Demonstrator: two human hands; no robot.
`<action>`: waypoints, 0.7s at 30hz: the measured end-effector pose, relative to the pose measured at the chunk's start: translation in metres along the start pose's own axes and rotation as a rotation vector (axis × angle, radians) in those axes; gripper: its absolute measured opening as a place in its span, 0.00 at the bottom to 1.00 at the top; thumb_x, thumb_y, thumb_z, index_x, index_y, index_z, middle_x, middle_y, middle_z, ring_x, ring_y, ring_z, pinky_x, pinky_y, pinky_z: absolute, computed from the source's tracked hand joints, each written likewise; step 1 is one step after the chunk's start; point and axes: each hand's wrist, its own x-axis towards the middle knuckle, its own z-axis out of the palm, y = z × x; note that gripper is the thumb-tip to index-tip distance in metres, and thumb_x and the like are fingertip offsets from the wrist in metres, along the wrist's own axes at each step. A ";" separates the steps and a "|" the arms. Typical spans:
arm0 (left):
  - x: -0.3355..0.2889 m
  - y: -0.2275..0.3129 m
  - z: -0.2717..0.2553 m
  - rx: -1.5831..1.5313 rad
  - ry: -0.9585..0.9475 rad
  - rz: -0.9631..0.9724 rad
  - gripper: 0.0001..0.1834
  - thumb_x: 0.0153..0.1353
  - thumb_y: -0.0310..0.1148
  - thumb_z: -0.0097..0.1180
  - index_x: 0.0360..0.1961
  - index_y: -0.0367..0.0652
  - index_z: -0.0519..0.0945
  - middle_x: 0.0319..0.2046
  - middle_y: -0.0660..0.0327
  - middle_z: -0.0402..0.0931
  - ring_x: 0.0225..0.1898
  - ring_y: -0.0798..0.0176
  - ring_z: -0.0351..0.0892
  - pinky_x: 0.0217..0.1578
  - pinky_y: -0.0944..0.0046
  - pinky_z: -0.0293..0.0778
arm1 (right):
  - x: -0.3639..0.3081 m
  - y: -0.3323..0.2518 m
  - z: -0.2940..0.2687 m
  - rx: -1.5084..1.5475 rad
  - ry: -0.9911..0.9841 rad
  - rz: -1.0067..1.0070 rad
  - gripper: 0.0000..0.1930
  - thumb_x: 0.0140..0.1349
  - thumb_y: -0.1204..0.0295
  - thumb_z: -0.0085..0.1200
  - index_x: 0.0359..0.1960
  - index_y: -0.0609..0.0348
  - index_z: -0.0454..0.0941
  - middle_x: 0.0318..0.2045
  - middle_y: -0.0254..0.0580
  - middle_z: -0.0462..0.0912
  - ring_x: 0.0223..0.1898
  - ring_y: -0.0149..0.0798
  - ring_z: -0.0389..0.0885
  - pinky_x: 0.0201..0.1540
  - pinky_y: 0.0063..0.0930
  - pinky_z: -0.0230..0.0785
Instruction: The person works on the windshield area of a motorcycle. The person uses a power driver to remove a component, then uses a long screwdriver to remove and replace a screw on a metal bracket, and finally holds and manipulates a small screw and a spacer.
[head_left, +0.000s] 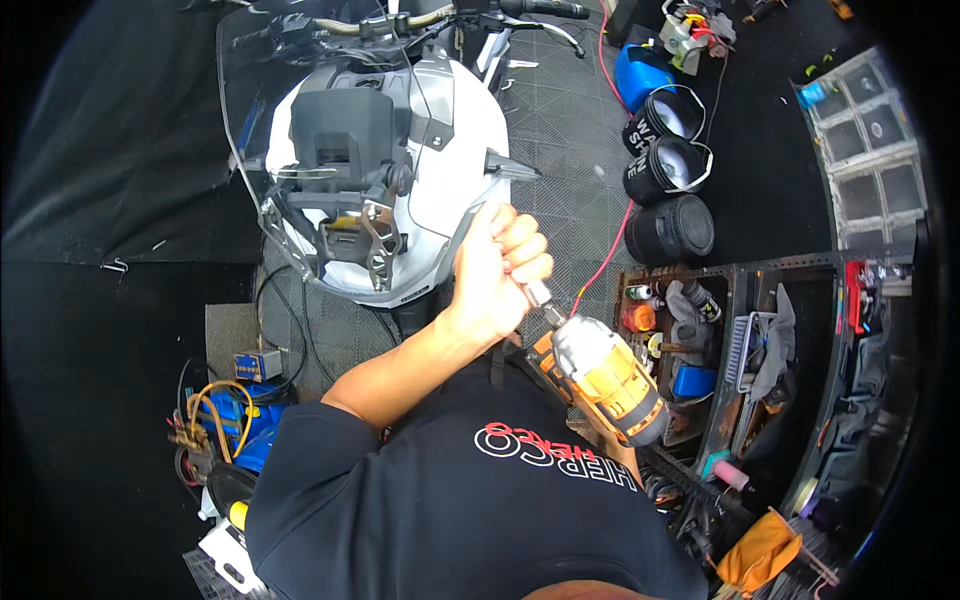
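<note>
My left hand [500, 262] is closed in a fist in the middle of the view, beside the white front fairing [475, 125] of a motorcycle. A metal socket [538, 293] on the nose of a yellow and black cordless impact driver [605, 375] meets the lower edge of that fist. Whatever the fingers enclose is hidden. My right arm [617, 452] comes up behind the driver and supports it in front of my chest. The right hand's fingers are covered by the tool's body. A bracket [381, 245] and dark dash parts sit behind the clear windscreen [245, 125].
Black buckets [665, 168] and a blue container [641, 75] stand on the tiled floor at the far right. A red hose [612, 250] runs past them. Shelves [733, 330] with bottles and tools are close on my right. At left are a blue machine [262, 435] and cables.
</note>
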 end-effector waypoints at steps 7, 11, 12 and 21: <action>-0.024 -0.009 0.018 0.226 0.038 0.267 0.22 0.76 0.42 0.33 0.20 0.53 0.59 0.15 0.73 0.47 0.14 0.75 0.43 0.14 0.73 0.47 | -0.002 -0.016 0.014 0.017 -0.082 -0.119 0.18 0.55 0.75 0.64 0.48 0.60 0.79 0.44 0.45 0.84 0.43 0.42 0.84 0.46 0.34 0.77; -0.031 -0.016 0.030 0.272 0.023 0.245 0.22 0.76 0.42 0.35 0.20 0.52 0.60 0.16 0.72 0.48 0.15 0.74 0.47 0.17 0.73 0.53 | 0.004 -0.016 0.010 -0.090 -0.144 -0.368 0.17 0.52 0.74 0.66 0.45 0.59 0.81 0.42 0.46 0.84 0.43 0.44 0.85 0.45 0.34 0.78; -0.034 -0.018 0.033 0.309 0.016 0.207 0.21 0.75 0.42 0.35 0.20 0.52 0.60 0.16 0.72 0.49 0.17 0.74 0.49 0.20 0.71 0.56 | 0.008 -0.016 0.006 -0.135 -0.147 -0.431 0.18 0.55 0.73 0.63 0.49 0.62 0.79 0.43 0.47 0.84 0.44 0.45 0.85 0.45 0.35 0.78; -0.043 -0.034 0.056 0.141 0.003 0.000 0.25 0.72 0.44 0.40 0.15 0.56 0.56 0.12 0.75 0.45 0.14 0.73 0.43 0.22 0.68 0.55 | 0.019 -0.035 -0.019 -0.329 -0.039 -0.928 0.22 0.51 0.78 0.64 0.50 0.69 0.76 0.40 0.55 0.85 0.37 0.52 0.87 0.39 0.36 0.80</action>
